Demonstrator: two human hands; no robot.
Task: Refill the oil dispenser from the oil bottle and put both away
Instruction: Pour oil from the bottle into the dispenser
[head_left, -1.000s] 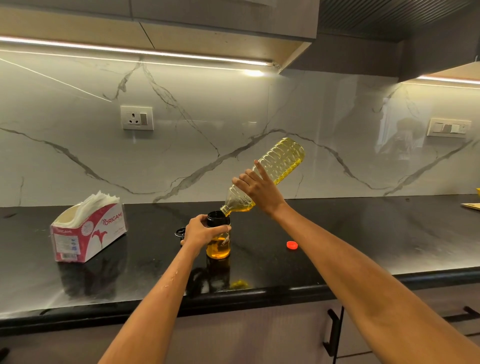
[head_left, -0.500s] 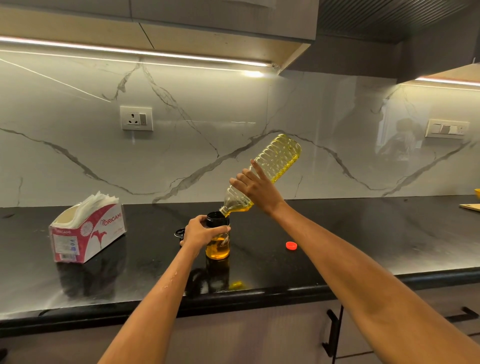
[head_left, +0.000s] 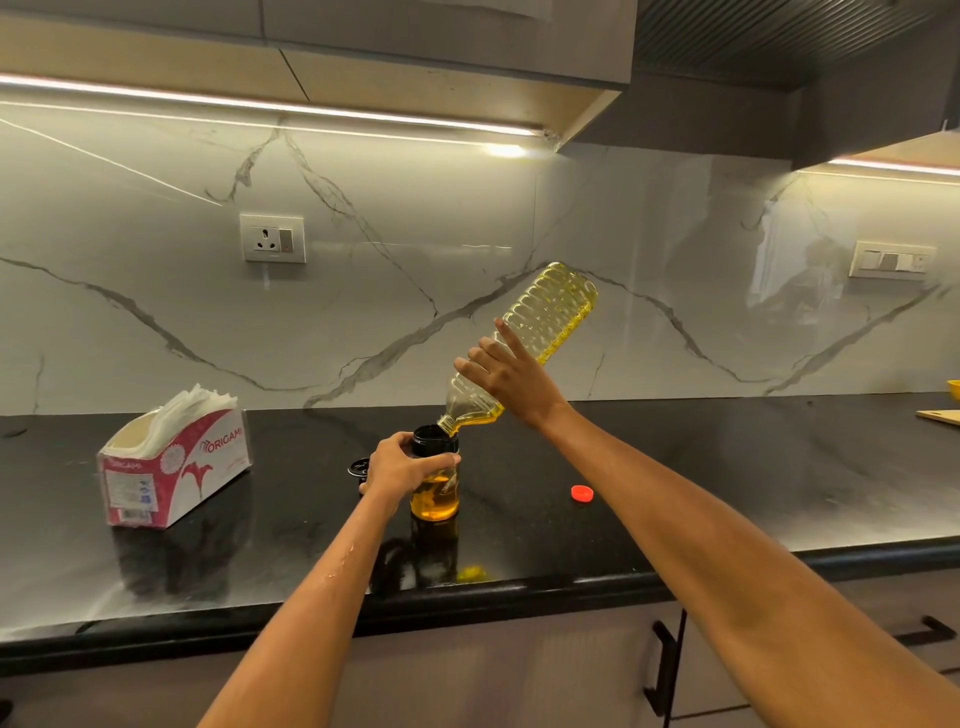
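Black surface (head_left: 727, 467): left hand (head_left: 400, 465) grips upright oil dispenser (head_left: 435, 483); right hand (head_left: 511, 376) holds oil bottle (head_left: 524, 343), neck angled down-left into dispenser mouth.

You've got the clear ribbed oil bottle (head_left: 545, 317) tipped neck-down, mouth at the black rim of the oil dispenser (head_left: 435, 486), which stands upright on the counter approx half full w/ amber oil

yellow oil bottle (head_left: 545, 317), black counter (head_left: 727, 467), red cap (head_left: 582, 492)
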